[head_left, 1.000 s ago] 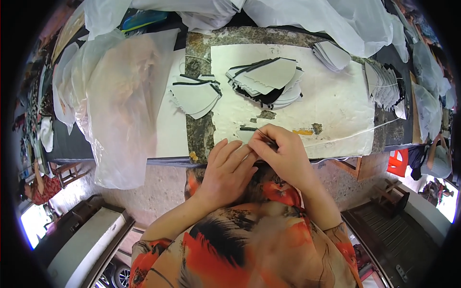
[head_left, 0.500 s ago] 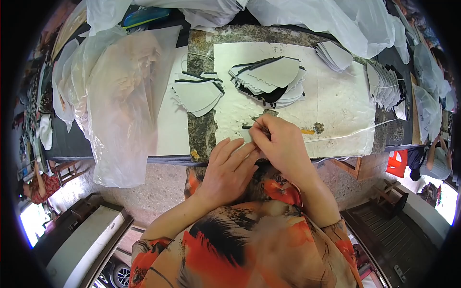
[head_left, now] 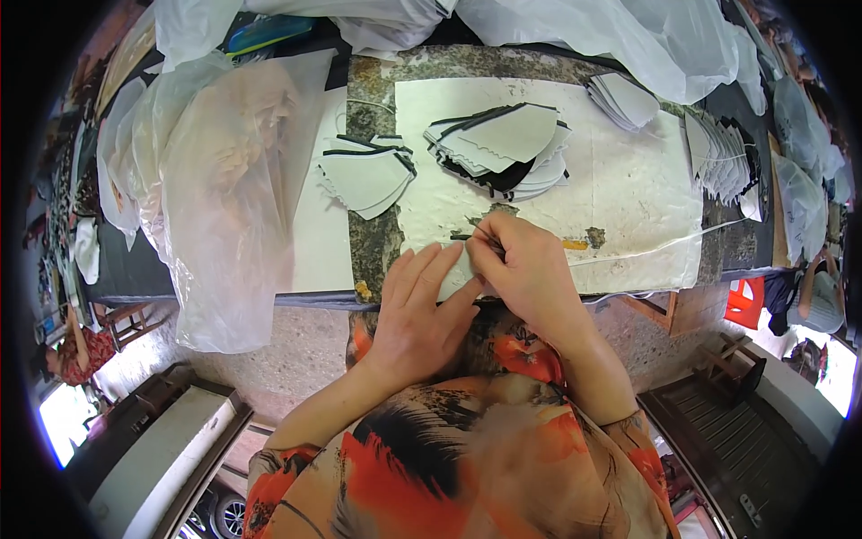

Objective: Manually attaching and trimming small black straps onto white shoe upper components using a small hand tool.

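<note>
Here, on the near part of the white sheet (head_left: 628, 198), a small pale piece (head_left: 455, 270), largely covered by both hands. Pointing with its black edging (head_left: 461, 237) away from the body, pale part toward it; edging set roughly left to right. Long axis impossible to tell, too much of the outline being hidden.

Left hand (head_left: 415, 310) laid flat, fingers extended and a little apart, resting at the left of the piece. Right hand (head_left: 528, 262) narrowed, thumb and forefinger drawn close together by the right end of the edging; grip on anything there impossible to tell.

Beyond the hands, a fanned middle stack (head_left: 512, 144) of pale, black-edged pieces. To its left, a smaller stack (head_left: 364, 184), black edges on the far side, partly over the mottled board (head_left: 373, 256). Farther right, a pale stack (head_left: 624, 101) and a bundle (head_left: 716, 162).

At left, a large translucent bag (head_left: 224, 207), holding something pinkish-beige, kind unclear, and hanging over the near table edge. Along the far side, whitish bags (head_left: 593, 36), contents indistinct.
</note>
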A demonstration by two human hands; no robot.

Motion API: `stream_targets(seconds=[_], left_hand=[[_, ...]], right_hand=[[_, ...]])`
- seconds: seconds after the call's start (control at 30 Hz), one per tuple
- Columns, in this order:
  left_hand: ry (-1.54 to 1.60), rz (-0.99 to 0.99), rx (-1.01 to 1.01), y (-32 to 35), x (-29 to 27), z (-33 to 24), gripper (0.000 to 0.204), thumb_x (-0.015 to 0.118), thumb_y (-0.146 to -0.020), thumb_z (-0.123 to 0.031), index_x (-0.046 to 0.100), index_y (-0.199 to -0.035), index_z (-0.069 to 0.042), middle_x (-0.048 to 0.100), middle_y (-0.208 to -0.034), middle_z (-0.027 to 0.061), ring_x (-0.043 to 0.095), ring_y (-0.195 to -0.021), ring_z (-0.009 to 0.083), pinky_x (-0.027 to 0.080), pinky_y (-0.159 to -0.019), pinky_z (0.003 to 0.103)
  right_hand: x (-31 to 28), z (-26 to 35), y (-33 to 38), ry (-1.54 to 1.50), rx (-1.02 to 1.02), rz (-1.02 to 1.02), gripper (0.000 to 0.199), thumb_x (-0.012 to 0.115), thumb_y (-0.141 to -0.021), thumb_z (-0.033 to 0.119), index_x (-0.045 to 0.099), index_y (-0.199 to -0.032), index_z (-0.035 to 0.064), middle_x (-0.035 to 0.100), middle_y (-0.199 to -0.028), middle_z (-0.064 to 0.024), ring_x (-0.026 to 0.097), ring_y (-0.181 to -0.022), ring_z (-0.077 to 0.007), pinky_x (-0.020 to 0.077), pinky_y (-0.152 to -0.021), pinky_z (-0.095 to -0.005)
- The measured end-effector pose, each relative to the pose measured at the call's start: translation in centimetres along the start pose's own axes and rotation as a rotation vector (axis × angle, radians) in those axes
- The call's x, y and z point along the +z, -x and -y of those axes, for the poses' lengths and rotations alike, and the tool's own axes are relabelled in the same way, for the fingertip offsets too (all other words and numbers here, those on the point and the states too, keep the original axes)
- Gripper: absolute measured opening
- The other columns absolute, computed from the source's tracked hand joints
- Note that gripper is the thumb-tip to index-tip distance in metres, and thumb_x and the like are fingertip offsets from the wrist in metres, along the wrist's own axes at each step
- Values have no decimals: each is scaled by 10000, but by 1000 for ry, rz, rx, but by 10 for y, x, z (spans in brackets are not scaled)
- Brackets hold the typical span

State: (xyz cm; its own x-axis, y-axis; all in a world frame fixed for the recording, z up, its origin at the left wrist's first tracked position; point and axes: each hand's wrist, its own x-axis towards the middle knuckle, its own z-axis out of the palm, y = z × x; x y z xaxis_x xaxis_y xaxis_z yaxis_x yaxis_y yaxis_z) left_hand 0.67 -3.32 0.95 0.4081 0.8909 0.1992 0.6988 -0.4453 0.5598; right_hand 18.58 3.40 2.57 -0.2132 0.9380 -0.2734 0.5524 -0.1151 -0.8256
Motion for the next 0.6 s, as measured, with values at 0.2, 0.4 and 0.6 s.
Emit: stream_targets(seconds=[0.2, 0.4, 0.6], left_hand=[[-48, 125, -74, -1, -3, 2, 418, 747, -868, -233, 702, -1283, -217, 464, -1553, 181, 409, -1454, 372, 249, -1194, 584], [-67, 116, -74, 2, 0, 3, 409, 736, -881, -229, 698, -1288, -222, 477, -1542, 168, 415, -1452, 357, 233, -1200, 587], [-116, 108, -61, 3, 3, 4, 431, 739, -871, -230, 689, -1299, -235, 492, -1531, 160, 433, -1440, 345, 242, -1201, 576]], right_hand=[[0, -2, 0, 39, -54, -15, 178, 630, -932, 172, 630, -934, -5, 691, -865, -195, 676, -810, -399, 531, -720, -467], [-1, -2, -1, 37, -60, -12, 173, 635, -928, 169, 632, -932, -5, 692, -857, -196, 676, -808, -402, 531, -716, -470], [-1, -2, -1, 26, -38, -3, 176, 638, -929, 173, 634, -934, -3, 693, -860, -195, 675, -810, -404, 531, -717, -470]])
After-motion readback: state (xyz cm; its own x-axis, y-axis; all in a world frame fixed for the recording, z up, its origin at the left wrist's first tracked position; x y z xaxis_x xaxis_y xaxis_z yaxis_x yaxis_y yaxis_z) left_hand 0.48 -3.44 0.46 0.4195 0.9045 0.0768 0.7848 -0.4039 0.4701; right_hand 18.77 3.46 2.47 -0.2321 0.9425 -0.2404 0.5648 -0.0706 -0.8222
